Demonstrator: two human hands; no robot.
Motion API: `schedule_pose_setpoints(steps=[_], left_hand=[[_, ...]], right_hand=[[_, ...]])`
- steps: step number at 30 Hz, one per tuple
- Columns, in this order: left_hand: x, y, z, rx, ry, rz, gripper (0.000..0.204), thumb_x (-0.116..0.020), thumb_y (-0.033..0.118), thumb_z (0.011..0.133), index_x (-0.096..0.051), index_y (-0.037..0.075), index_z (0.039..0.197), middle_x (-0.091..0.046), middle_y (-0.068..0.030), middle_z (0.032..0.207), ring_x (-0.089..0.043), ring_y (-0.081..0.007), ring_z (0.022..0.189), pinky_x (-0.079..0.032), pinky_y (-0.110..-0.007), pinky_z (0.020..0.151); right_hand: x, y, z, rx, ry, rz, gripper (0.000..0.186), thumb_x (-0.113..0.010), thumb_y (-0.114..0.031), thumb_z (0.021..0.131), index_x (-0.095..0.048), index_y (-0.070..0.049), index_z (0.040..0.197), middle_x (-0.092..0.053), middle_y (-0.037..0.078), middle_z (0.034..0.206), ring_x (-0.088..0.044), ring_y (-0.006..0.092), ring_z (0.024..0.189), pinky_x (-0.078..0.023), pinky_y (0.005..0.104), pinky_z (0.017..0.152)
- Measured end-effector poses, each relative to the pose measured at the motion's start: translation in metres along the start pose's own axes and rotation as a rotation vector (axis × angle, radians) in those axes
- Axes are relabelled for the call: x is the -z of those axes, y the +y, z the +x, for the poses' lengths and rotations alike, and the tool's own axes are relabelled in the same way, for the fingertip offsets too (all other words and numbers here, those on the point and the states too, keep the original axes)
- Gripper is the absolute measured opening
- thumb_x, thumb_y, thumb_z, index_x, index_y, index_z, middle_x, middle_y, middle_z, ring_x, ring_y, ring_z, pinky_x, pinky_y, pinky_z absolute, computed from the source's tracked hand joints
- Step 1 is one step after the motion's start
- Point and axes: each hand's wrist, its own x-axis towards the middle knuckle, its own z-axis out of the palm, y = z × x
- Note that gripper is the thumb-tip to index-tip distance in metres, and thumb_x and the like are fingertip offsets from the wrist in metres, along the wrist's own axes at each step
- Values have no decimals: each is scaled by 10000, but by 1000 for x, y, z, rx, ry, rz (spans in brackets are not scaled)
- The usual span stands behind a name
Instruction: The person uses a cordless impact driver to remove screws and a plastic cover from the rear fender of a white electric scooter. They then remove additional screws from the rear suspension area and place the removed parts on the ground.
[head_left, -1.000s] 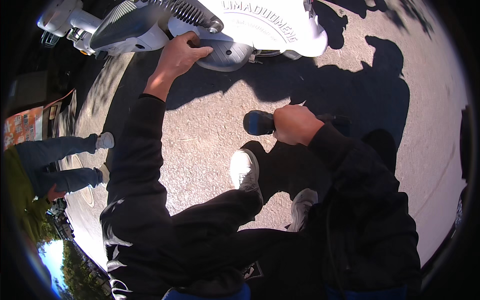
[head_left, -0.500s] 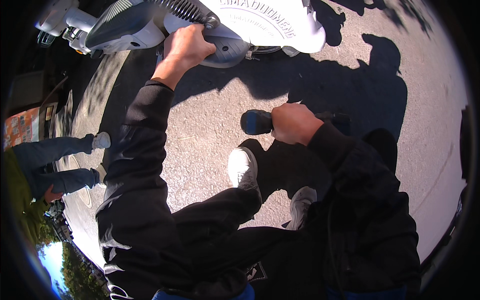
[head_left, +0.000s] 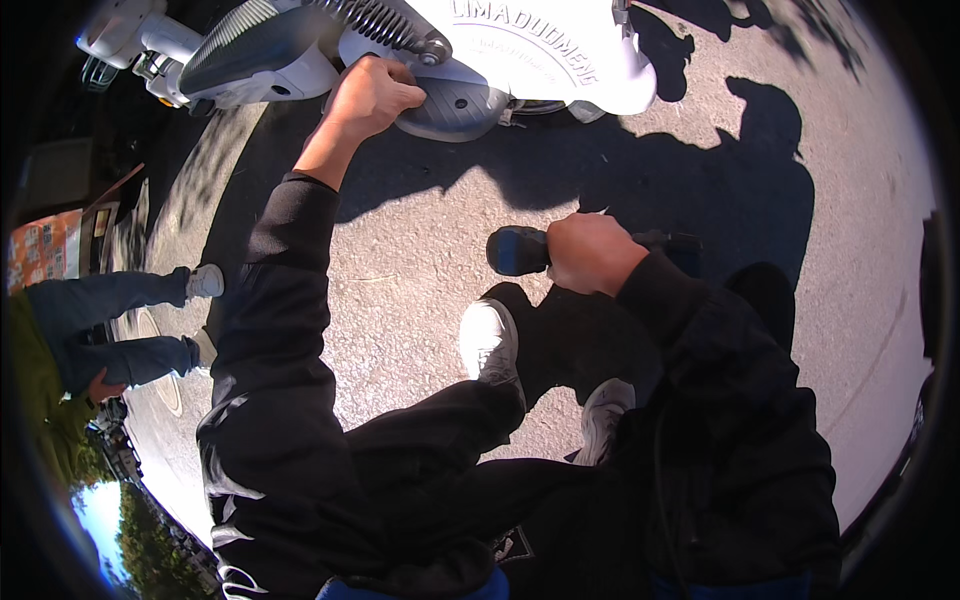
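A white electric scooter (head_left: 480, 30) with dark ribbed parts stands at the far side, its side toward me. My left hand (head_left: 368, 98) is closed against it, beside the black coil spring (head_left: 385, 27) and the dark grey footpad (head_left: 460, 108). Whatever its fingertips grip is hidden by the hand. Lower and to the right, my right hand (head_left: 592, 252) is wrapped round the handle of a black hand-held tool (head_left: 518, 250) above the ground. The tool's thick rounded end sticks out to the left of the fist; its other end is lost in dark shadow.
Sunlit asphalt (head_left: 400, 270) lies between the scooter and my shoes (head_left: 490, 340). Another person in jeans (head_left: 110, 295) stands at the left. Dark shadows cover the ground at the right. An orange printed panel (head_left: 45, 250) is at the far left.
The view has shifted slightly. My left hand has moved a little leftward along the scooter, away from the spring's end. My right hand keeps its hold on the tool.
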Motion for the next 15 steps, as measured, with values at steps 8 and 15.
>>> schedule_pose_setpoints(steps=[8, 15], left_hand=[[-17, 12, -1, -111, 92, 245, 326, -712, 209, 733, -699, -65, 909, -691, -213, 795, -686, -338, 771, -549, -405, 768], [-13, 13, 5, -63, 1, 176, 253, -711, 183, 706, -642, -35, 813, -615, -190, 708, -619, -291, 663, -526, -400, 682]], right_hand=[[-4, 5, -1, 8, 25, 31, 241, -773, -219, 784, -775, -15, 913, -761, 199, 917, -749, 388, 918, -602, 473, 827], [-5, 14, -2, -19, 21, 58, 242, -765, -216, 787, -772, -14, 921, -761, 199, 934, -747, 390, 919, -603, 471, 826]])
